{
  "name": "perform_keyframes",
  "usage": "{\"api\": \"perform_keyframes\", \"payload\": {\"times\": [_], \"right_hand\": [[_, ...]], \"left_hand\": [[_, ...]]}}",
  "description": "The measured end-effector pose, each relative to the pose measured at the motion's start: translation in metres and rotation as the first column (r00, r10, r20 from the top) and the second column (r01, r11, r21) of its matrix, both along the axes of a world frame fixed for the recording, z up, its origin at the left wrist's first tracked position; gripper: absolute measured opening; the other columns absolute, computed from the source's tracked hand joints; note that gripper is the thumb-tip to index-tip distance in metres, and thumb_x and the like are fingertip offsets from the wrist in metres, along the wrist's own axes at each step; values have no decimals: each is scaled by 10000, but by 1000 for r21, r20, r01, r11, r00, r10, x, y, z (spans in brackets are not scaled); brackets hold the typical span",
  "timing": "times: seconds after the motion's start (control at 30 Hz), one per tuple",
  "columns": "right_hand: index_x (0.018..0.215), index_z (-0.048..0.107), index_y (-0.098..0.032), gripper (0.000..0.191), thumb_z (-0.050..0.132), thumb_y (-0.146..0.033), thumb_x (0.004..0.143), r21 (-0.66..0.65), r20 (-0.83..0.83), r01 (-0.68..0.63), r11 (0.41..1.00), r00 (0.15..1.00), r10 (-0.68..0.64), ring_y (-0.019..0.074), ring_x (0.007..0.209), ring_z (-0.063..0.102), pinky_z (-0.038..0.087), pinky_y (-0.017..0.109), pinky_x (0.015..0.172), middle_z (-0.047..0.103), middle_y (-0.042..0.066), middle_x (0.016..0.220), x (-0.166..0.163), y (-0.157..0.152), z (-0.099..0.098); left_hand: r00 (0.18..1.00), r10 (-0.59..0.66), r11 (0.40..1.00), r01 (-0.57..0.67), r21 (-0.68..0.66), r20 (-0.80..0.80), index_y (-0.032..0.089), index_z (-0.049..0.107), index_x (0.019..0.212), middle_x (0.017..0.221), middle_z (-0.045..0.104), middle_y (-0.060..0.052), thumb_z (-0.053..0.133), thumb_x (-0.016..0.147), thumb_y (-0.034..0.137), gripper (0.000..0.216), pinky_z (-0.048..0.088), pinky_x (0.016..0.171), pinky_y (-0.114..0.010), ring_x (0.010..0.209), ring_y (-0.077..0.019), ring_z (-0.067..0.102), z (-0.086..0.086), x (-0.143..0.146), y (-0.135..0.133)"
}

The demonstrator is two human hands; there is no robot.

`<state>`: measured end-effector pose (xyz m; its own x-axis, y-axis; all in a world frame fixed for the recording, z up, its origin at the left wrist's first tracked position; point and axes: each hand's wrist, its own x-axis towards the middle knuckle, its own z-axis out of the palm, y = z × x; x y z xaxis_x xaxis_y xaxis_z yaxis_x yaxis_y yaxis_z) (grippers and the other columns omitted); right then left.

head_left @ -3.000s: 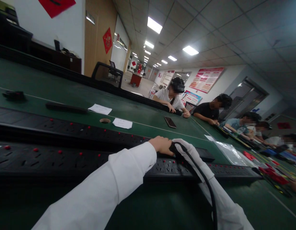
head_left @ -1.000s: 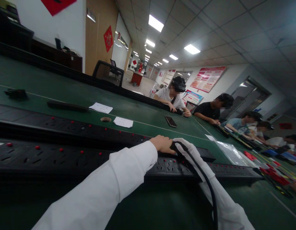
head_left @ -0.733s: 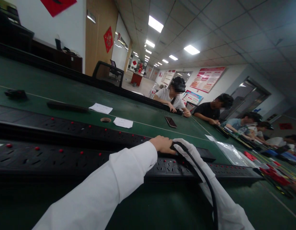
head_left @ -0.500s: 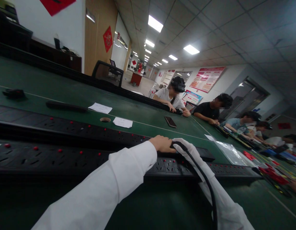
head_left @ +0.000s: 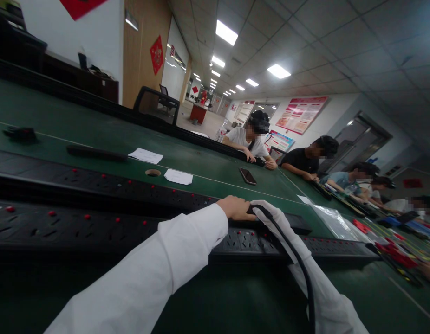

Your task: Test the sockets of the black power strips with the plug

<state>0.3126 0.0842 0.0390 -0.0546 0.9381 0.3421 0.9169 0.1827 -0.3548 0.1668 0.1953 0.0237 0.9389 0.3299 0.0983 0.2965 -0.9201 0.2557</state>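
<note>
Both of my arms, in white sleeves, reach to a long black power strip (head_left: pixel 250 241) with red switches on the green table (head_left: pixel 215 178). My left hand (head_left: pixel 236 207) is bare, its fingers curled down over the strip's top edge where a black cable (head_left: pixel 300 265) ends. My right hand (head_left: pixel 272 217), covered in white, sits right beside it and closes around the end of that cable. The cable runs back along my right forearm. Whatever sits at the cable's tip is hidden under both hands.
A second power strip (head_left: pixel 131 190) runs parallel behind the first. Beyond lie two paper slips (head_left: pixel 178 176), a round table hole (head_left: pixel 153 172) and a phone (head_left: pixel 247 176). Several seated people (head_left: pixel 250 139) work along the far right. A clear plastic bag (head_left: pixel 335 222) and red parts (head_left: pixel 392 253) lie at right.
</note>
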Motion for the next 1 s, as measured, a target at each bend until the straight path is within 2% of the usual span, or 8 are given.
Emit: {"api": "perform_keyframes", "payload": {"times": [0.57,0.8,1.0], "right_hand": [[1080,540,-257,281,448,-355,833,-3,10,10,1000,1000,-10,174,951,570,439,292,853,610,12,1047,-5,-2,5],[1074,544,-259,284,436,-371,836,-7,37,24,1000,999,-23,172,944,571,438,282,845,613,11,1038,-4,-2,5],[1070,542,-258,279,420,-374,847,-37,34,32,999,999,-31,173,970,556,428,286,857,601,12,1056,-6,-3,7]], "left_hand": [[1000,1,1000,-1,19,-25,219,442,1202,1152,550,-128,270,645,779,808,400,796,-384,1000,-290,524,2,-2,5],[999,30,999,-29,31,-35,200,453,1189,1124,563,-143,269,573,830,900,398,798,-410,991,-306,527,5,-8,5],[987,89,996,-90,-1,-134,204,443,1185,1120,572,-140,410,439,841,982,393,818,-420,984,-309,532,9,-17,13]]}}
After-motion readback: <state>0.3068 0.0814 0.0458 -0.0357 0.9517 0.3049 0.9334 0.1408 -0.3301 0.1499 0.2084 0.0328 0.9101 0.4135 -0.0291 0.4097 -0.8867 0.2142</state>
